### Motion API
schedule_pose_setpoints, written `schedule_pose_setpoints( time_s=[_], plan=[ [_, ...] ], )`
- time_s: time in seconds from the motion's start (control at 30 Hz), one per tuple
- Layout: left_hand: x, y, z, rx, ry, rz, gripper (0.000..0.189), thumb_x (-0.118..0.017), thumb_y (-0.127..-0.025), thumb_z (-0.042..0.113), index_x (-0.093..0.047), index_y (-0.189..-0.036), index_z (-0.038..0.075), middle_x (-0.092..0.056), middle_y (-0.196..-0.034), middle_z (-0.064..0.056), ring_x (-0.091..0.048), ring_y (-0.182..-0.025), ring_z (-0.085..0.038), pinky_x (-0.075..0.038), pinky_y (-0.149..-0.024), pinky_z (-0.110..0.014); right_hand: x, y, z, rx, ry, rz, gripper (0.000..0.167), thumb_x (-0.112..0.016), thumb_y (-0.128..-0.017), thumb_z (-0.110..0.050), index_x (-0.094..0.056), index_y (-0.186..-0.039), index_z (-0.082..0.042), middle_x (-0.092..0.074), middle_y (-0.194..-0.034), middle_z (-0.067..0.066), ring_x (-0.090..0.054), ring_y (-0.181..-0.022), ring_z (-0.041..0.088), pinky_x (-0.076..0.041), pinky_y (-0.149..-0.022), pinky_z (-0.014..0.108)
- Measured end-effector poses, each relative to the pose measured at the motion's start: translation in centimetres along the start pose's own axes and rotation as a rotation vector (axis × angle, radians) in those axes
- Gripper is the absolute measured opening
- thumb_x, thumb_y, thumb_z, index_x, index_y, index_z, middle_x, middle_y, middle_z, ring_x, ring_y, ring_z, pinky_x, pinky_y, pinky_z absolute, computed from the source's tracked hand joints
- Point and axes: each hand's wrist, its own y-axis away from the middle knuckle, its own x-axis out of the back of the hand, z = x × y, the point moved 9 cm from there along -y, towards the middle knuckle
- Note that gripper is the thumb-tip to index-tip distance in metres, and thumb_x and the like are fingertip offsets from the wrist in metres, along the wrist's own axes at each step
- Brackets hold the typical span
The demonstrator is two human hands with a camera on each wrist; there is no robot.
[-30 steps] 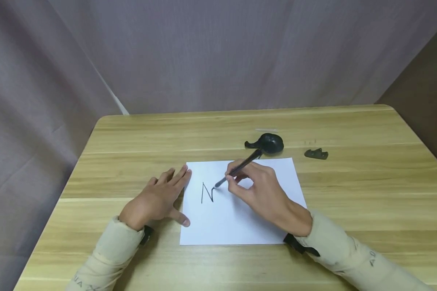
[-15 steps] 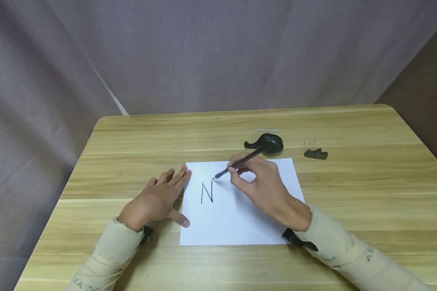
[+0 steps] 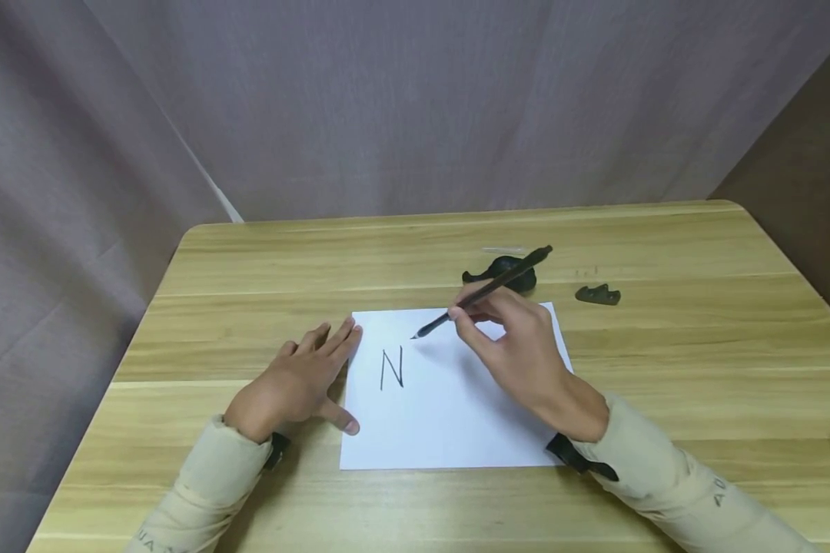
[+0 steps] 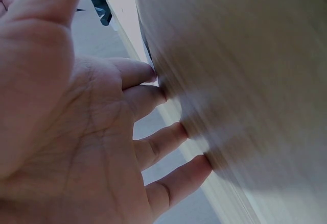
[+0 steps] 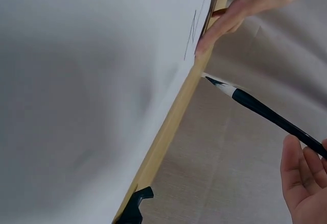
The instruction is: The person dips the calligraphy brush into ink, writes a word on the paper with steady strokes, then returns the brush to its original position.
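My right hand (image 3: 529, 365) pinches a dark calligraphy brush (image 3: 501, 280) between thumb and fingers, its handle slanting up to the right. In the right wrist view, the brush (image 5: 271, 115) shows pale bristles with a blackened tip, clear of the paper. On the white sheet of paper (image 3: 415, 438), a thin black letter N (image 3: 393, 368) stands left of the brush tip. My left hand (image 3: 293, 384) rests with spread fingers at the sheet's left edge, thumb and fingertips over its margin. In the left wrist view, fingertips (image 4: 196, 168) press on the tabletop.
Behind the sheet lies a glossy black vessel (image 3: 523, 285) with a curved spout, partly covered by the brush handle. A small dark piece with a peaked top (image 3: 598, 295) sits to its right. A thin clear strip (image 3: 501, 250) lies farther back. Grey curtain (image 3: 415, 107) hangs behind the wooden table (image 3: 698, 346).
The N's right stroke has grown upward. My right hand has then lifted the brush off the stroke and moved slightly right. My left hand has stayed in place.
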Motion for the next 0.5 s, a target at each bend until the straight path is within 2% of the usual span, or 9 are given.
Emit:
schedule_pose_setpoints(
  time_s=[0.5],
  plan=[
    [0.1,0.0,0.1,0.007,0.009,-0.002,0.14,-0.09,-0.07,0.061,-0.007,-0.171,0.013,0.0,-0.179,-0.006,-0.006,-0.162,-0.043,-0.018,-0.12,-0.074,-1.2,0.7,1.2,-0.07,-0.033,-0.058,0.015,-0.079,-0.089,0.008,-0.071,-0.101,0.001,-0.072,-0.096,0.007,-0.076,-0.088,0.019,-0.059,-0.083,0.018]
  ],
)
